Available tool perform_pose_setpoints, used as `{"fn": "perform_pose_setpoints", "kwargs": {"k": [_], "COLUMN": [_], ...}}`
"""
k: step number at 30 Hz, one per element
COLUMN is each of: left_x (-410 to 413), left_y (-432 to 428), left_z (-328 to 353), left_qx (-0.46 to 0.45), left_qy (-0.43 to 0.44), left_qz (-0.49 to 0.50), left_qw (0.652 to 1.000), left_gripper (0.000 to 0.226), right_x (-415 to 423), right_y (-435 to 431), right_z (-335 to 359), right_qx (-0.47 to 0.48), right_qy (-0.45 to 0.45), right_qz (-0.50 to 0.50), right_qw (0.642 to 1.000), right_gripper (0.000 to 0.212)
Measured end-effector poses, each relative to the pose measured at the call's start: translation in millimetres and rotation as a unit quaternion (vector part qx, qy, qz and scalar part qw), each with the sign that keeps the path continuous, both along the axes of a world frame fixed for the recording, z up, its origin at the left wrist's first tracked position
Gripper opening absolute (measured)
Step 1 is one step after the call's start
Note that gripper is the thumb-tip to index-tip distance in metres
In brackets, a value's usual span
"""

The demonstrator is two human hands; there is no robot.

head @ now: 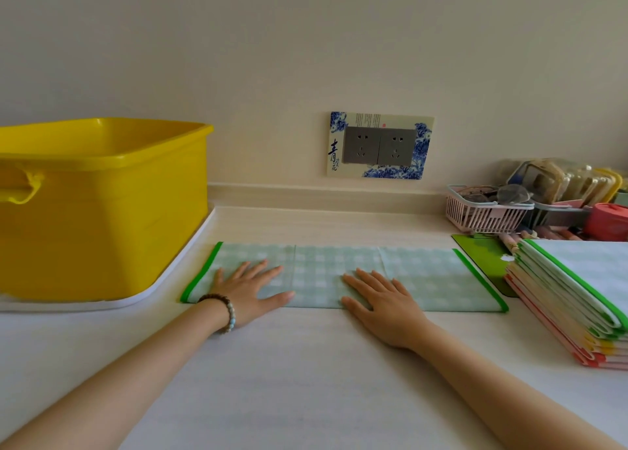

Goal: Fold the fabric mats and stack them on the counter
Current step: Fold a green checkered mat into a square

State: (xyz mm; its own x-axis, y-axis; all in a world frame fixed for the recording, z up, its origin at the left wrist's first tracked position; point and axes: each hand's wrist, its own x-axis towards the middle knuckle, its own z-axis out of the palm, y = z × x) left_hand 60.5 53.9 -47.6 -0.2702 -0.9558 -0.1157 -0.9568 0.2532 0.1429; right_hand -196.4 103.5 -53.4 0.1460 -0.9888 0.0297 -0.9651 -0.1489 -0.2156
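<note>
Forearms, 2 of them, reach in from the bottom corners over a pale counter (306, 381) that runs back to a low upstand and a cream wall (306, 41). Far L: 1 yellow tub (102, 211) on a white board (142, 300) w/ a rounded corner, the tub's R side near the mat's L end but apart from it. Mid-counter: 1 mat (424, 279), pale green check w/ bright green trim at both short ends, folded into a long strip, flat and parallel to the wall. L hand (251, 293) lies palm down on the strip's L part, fingers straight and spread, gripping nothing, w/ a beaded bracelet (227, 310) at the wrist. R hand (384, 307) lies the same way on the strip's middle, fingers straight, heel hanging off the near edge onto the counter. On the wall above: 1 plate w/ blue floral print holding 2 sockets (380, 145). Mat's R end meets a green board (482, 256); can't tell if they overlap. Behind that, 1 pink basket (482, 215), a red container (608, 220) and blurred clutter against the wall. Far R: 1 stack (571, 296) of folded mats w/ green, yellow and red trims, cut by the frame edge, layers too tight to count. Most open counter lies btwn the mat's near edge and the camera, plus a narrower band btwn the mat and the upstand
</note>
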Motion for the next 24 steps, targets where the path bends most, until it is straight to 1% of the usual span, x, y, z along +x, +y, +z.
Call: {"fn": "perform_pose_setpoints", "kwargs": {"k": [1,2,6,7,8,9,10,12,13,15,17,20,22,24], "left_x": [7.7,14.3,25.6,23.5,19.3,13.4,4.9,-18.7,-31.6,-56.0,-69.9,-72.2,-68.4,-65.1], "left_y": [-0.5,-0.5,-1.3,-2.6,-4.7,-8.9,-12.7,-18.5,-20.2,-24.6,-30.3,-34.9,-35.4,-35.1], "left_z": [0.0,0.4,3.8,8.1,14.0,20.2,26.7,33.5,34.0,28.9,22.5,15.1,12.3,11.2], "left_qx": [-0.003,-0.007,0.015,0.022,0.018,0.0,-0.027,-0.068,-0.073,-0.055,-0.031,-0.011,-0.015,-0.028], "left_qy": [0.002,0.006,0.019,0.014,0.005,-0.008,-0.022,-0.013,0.005,0.028,0.02,-0.001,0.007,0.002], "left_qz": [0.006,0.012,0.023,0.029,0.039,0.048,0.044,-0.009,-0.049,-0.111,-0.122,-0.098,-0.091,-0.088], "left_qw": [1.0,1.0,0.999,0.999,0.999,0.999,0.998,0.998,0.996,0.992,0.992,0.995,0.996,0.996], "left_gripper": [0.111,0.116,0.119,0.112,0.098,0.086,0.078,0.069,0.062,0.052,0.052,0.059,0.059,0.059], "right_x": [-0.1,-0.2,-0.4,-0.4,-0.5,-0.5,-0.7,-1.1,-1.5,-3.2,-4.2,-0.8,3.0,3.5], "right_y": [0.1,0.1,0.6,0.7,0.8,0.6,0.4,-0.5,-0.4,0.3,3.4,10.5,12.9,12.2], "right_z": [0.1,0.0,0.4,0.6,0.6,0.7,0.7,0.4,0.1,-0.9,-1.3,0.3,1.5,1.3], "right_qx": [0.0,0.0,0.002,0.002,0.001,0.001,0.0,-0.005,-0.014,-0.048,-0.082,-0.099,-0.08,-0.069], "right_qy": [0.0,0.001,-0.002,-0.002,-0.003,-0.004,-0.006,-0.016,-0.024,-0.043,-0.078,-0.141,-0.146,-0.133], "right_qz": [0.001,0.001,0.0,0.0,0.0,0.001,0.002,0.004,0.006,0.016,0.031,0.078,0.11,0.114], "right_qw": [1.0,1.0,1.0,1.0,1.0,1.0,1.0,1.0,1.0,0.998,0.993,0.982,0.98,0.982], "right_gripper": [0.057,0.057,0.057,0.057,0.057,0.057,0.057,0.056,0.056,0.051,0.046,0.038,0.035,0.036]}}
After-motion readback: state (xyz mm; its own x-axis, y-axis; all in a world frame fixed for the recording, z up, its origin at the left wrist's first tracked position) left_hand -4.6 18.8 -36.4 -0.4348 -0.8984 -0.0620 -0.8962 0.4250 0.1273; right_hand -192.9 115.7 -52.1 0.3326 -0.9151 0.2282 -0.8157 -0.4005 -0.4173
